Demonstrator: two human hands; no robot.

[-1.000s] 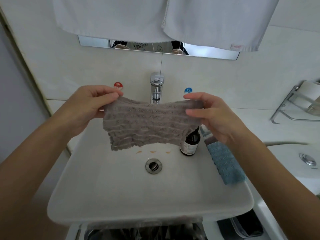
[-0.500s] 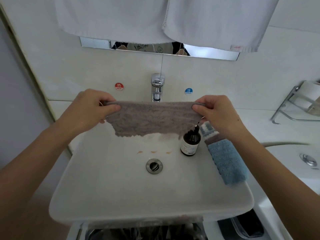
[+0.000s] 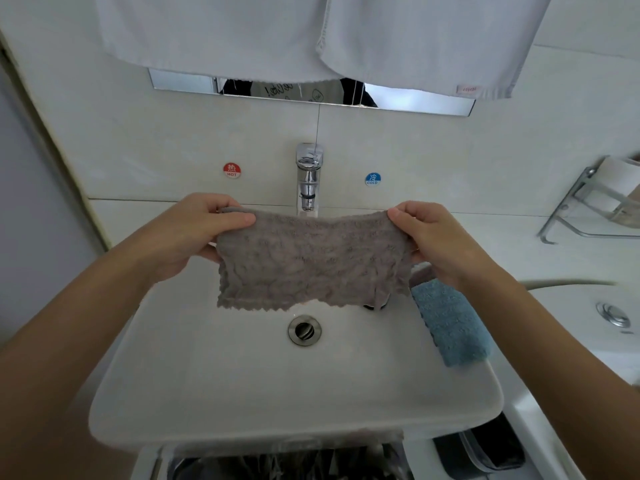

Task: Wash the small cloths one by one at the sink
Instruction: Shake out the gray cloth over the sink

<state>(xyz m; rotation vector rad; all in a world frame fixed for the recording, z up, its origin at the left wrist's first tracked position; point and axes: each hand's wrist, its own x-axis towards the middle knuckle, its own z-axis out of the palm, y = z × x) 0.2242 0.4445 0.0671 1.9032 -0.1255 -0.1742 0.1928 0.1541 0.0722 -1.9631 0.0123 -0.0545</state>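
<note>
A small grey-brown ribbed cloth (image 3: 311, 261) hangs spread out over the white sink (image 3: 242, 386), just below the chrome tap (image 3: 308, 178). My left hand (image 3: 194, 233) pinches its top left corner and my right hand (image 3: 436, 237) pinches its top right corner. The cloth's lower edge hangs just above the drain (image 3: 304, 330). No water runs from the tap. A blue cloth (image 3: 450, 323) lies draped over the sink's right rim, partly under my right wrist.
Two white towels (image 3: 415, 39) hang above a mirror strip. Red hot (image 3: 232, 170) and blue cold (image 3: 372, 179) stickers flank the tap. A metal wall rack (image 3: 588, 206) is at the right, a toilet flush button (image 3: 613, 315) below it. A dark bottle is almost hidden behind the grey cloth.
Half a second ago the cloth was pulled taut in a narrow band; it now hangs lower and fuller, covering the bottle. Both hands keep their grips and stay at about the same height.
</note>
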